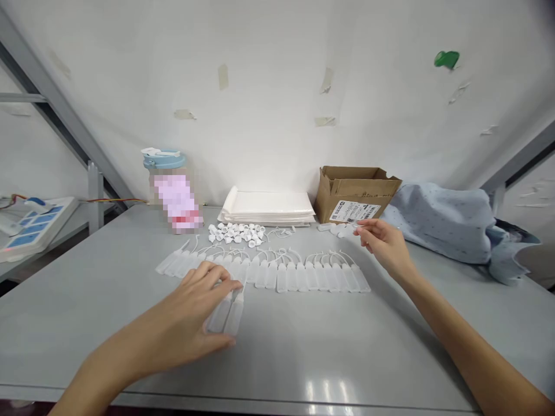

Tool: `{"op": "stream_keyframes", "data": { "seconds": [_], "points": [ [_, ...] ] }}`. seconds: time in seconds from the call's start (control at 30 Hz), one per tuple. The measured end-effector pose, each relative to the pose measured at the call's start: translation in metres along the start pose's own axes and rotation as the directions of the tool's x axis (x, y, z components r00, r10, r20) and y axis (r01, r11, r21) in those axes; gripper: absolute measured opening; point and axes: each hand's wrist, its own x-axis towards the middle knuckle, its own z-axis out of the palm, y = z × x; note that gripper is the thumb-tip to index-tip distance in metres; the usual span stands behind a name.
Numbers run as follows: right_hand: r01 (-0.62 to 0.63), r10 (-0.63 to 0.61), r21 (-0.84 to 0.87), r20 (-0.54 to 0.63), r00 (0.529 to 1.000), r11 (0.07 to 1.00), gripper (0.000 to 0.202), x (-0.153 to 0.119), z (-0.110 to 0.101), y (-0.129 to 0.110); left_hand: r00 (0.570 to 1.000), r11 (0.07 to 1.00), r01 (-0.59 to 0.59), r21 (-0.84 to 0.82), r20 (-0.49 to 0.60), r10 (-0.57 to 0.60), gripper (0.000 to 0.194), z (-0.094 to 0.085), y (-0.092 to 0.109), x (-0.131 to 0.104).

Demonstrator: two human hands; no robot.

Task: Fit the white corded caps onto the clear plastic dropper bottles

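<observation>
My left hand [197,312] spans a couple of small translucent plastic bottles [235,315], index finger by their white tops and thumb at their base. Behind it, a long row of similar flat bottles [323,277] lies on the table, most with a thin white tube or cord curling from the top. My right hand [381,242] pinches a small pale thing, too small to name, between thumb and fingertips. It is beside some small translucent pieces [340,230] in front of the cardboard box. A heap of white caps [236,233] lies behind the row.
A stack of white padded sheets or envelopes [269,208] rests against the wall, left of an open cardboard box [358,193]. A blue-lidded container [165,159] stands at left, partly blurred out. Light blue cloth [437,222] is bunched at right. A scale [39,228] sits far left.
</observation>
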Motion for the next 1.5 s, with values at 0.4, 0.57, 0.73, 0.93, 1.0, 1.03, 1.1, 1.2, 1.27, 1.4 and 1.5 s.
{"op": "stream_keyframes", "data": {
  "seconds": [0.4, 0.57, 0.73, 0.93, 1.0, 1.03, 1.1, 1.2, 1.27, 1.4, 1.5],
  "points": [
    [0.365, -0.319, -0.342, 0.185, 0.930, 0.866, 0.030, 0.021, 0.012, 0.051, 1.000, 0.988, -0.008, 0.153, 0.004, 0.008, 0.024, -0.033, 0.003, 0.147],
    [0.436, -0.368, -0.405, 0.238, 0.899, 0.803, 0.034, 0.022, 0.013, 0.062, 0.996, 0.969, -0.092, 0.229, 0.038, 0.086, 0.023, -0.017, 0.003, 0.190],
    [0.455, -0.370, -0.468, 0.266, 0.890, 0.757, 0.038, 0.023, 0.012, 0.063, 0.984, 0.955, -0.174, 0.241, 0.069, 0.162, 0.026, 0.000, 0.004, 0.205],
    [0.432, -0.340, -0.560, 0.267, 0.902, 0.707, 0.041, 0.020, 0.011, 0.058, 0.980, 0.968, -0.191, 0.165, -0.025, 0.198, 0.019, 0.001, 0.007, 0.201],
    [0.419, -0.323, -0.585, 0.268, 0.908, 0.694, 0.041, 0.019, 0.011, 0.056, 0.976, 0.979, -0.182, 0.097, -0.107, 0.192, 0.012, -0.006, 0.008, 0.194],
    [0.416, -0.315, -0.594, 0.272, 0.910, 0.688, 0.040, 0.018, 0.011, 0.055, 0.971, 0.983, -0.177, 0.054, -0.153, 0.183, 0.012, -0.010, 0.009, 0.190],
    [0.416, -0.303, -0.604, 0.286, 0.909, 0.680, 0.039, 0.018, 0.012, 0.053, 0.958, 0.985, -0.168, -0.046, -0.242, 0.152, 0.016, -0.016, 0.010, 0.182],
    [0.423, -0.294, -0.610, 0.305, 0.906, 0.670, 0.037, 0.016, 0.012, 0.050, 0.942, 0.967, -0.150, -0.205, -0.327, 0.077, 0.021, -0.022, 0.012, 0.168],
    [0.424, -0.295, -0.617, 0.305, 0.906, 0.663, 0.034, 0.015, 0.011, 0.048, 0.937, 0.945, -0.138, -0.295, -0.347, 0.029, 0.022, -0.023, 0.014, 0.159],
    [0.435, -0.319, -0.613, 0.296, 0.901, 0.660, 0.028, 0.014, 0.009, 0.044, 0.941, 0.895, -0.118, -0.430, -0.337, -0.037, 0.026, -0.022, 0.021, 0.140],
    [0.450, -0.351, -0.576, 0.282, 0.893, 0.682, 0.028, 0.012, 0.008, 0.037, 0.940, 0.857, -0.103, -0.504, -0.330, -0.081, 0.026, -0.023, 0.027, 0.124]
  ]
}}
